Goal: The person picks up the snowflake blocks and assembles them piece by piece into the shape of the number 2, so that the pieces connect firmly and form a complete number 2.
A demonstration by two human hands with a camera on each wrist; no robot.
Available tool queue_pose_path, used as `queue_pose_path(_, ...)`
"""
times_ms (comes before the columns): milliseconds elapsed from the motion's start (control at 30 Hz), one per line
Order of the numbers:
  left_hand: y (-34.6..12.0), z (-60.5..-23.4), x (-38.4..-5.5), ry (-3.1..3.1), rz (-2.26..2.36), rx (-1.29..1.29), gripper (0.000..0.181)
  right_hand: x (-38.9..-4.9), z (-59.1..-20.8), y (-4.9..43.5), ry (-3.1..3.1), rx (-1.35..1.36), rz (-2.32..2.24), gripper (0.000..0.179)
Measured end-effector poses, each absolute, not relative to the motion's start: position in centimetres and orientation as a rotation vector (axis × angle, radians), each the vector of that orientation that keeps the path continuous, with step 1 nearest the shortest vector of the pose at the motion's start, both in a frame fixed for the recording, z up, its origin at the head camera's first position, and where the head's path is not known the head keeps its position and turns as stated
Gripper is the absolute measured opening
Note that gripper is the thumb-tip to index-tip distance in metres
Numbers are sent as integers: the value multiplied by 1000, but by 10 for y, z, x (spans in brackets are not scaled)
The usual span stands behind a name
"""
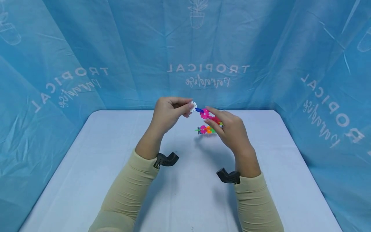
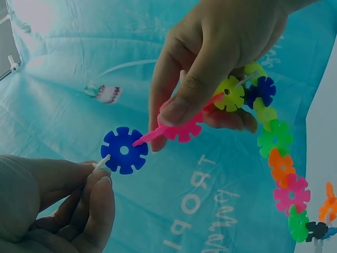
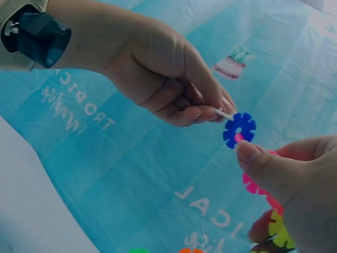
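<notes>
Between thumb and fingers, my left hand (image 1: 168, 112) pinches a white notched disc (image 1: 193, 106). That disc is joined to a blue notched disc (image 2: 124, 151), which links on to a pink one (image 2: 181, 126). My right hand (image 1: 230, 127) grips the chain at the pink discs, with the blue disc between the two hands. From the right hand the chain of interlocking discs hangs in a curve; yellow, dark blue, green (image 2: 275, 138) and orange (image 2: 281, 166) pieces show in the left wrist view. Part of the chain is hidden behind the right hand.
A white-covered table (image 1: 191, 193) lies under the hands. Blue printed curtains (image 1: 139, 58) enclose it at the back and both sides. Black wrist cameras (image 1: 166, 159) sit at the cuffs of both sleeves.
</notes>
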State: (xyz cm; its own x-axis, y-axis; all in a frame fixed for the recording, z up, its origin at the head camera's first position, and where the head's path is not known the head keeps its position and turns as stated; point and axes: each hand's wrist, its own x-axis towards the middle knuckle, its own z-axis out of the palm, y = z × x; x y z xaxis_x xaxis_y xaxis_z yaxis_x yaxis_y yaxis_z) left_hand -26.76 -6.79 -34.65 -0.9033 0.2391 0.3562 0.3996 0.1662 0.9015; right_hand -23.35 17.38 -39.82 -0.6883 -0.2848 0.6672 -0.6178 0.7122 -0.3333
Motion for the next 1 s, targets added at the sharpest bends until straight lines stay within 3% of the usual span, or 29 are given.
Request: queue_pose_path(1000,-65,-345,-264,-2296,-1564,-776,20,-232,-400,165,-2264,586,789,49)
